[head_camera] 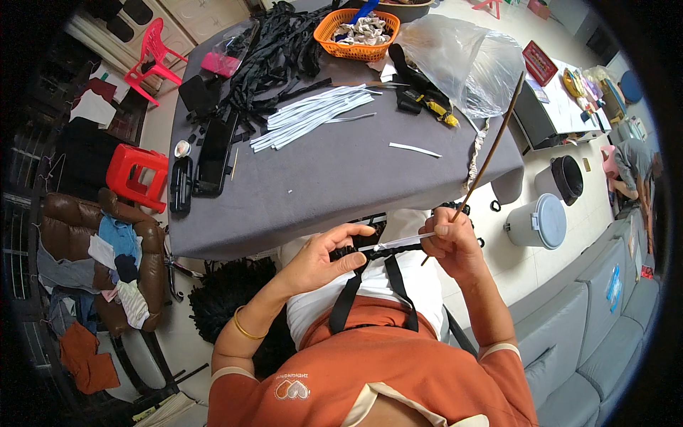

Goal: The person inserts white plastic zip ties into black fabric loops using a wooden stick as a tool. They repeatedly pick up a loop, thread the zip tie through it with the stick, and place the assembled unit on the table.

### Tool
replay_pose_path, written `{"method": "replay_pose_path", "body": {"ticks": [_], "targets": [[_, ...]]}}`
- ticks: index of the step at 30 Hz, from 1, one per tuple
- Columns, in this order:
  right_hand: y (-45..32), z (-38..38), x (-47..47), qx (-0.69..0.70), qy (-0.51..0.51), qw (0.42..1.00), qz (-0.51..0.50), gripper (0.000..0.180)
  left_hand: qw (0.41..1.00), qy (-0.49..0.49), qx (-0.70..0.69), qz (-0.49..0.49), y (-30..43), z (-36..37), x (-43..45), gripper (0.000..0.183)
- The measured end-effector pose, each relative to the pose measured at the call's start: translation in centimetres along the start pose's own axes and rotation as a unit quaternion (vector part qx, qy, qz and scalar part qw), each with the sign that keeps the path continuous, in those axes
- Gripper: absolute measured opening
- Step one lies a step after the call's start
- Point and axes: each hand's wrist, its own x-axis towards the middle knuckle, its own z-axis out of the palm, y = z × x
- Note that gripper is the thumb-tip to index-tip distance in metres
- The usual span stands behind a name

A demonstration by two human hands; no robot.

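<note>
Over my lap, my left hand holds one end of a gathered black fabric tube between thumb and fingers. A narrow white elastic strip runs along the tube towards my right hand. That hand grips the strip together with a long thin brown stick, which slants up to the right over the table's corner. The tube's other end reaches my right fingers, which partly hide it. Ahead on the table lie a bundle of white elastic strips and a single strip.
The grey-covered table bears black fabric strips, an orange basket, a clear plastic bag, scissors and a black phone. A lidded bin stands right, a red stool left. Another person is far right.
</note>
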Motion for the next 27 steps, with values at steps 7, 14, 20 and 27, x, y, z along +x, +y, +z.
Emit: {"method": "replay_pose_path", "body": {"ticks": [7, 14, 20, 27], "targets": [[1.1, 0.3, -0.2, -0.036, 0.005, 0.999, 0.02, 0.021, 1.0, 0.022, 0.011, -0.008, 0.0, 0.7, 0.3, 0.01], [0.8, -0.6, 0.0, -0.036, 0.026, 0.999, -0.019, 0.021, 0.998, 0.053, 0.016, -0.031, -0.1, 0.3, 0.1, 0.011], [1.1, -0.6, -0.1, -0.069, 0.018, 0.997, -0.011, 0.02, 0.996, 0.08, -0.025, 0.02, -0.6, 0.7, -0.2, 0.01], [1.8, 0.4, -0.3, -0.142, 0.014, 0.99, 0.007, 0.019, 0.995, 0.092, 0.032, 0.004, 0.6, 1.7, 0.0, 0.012]]}}
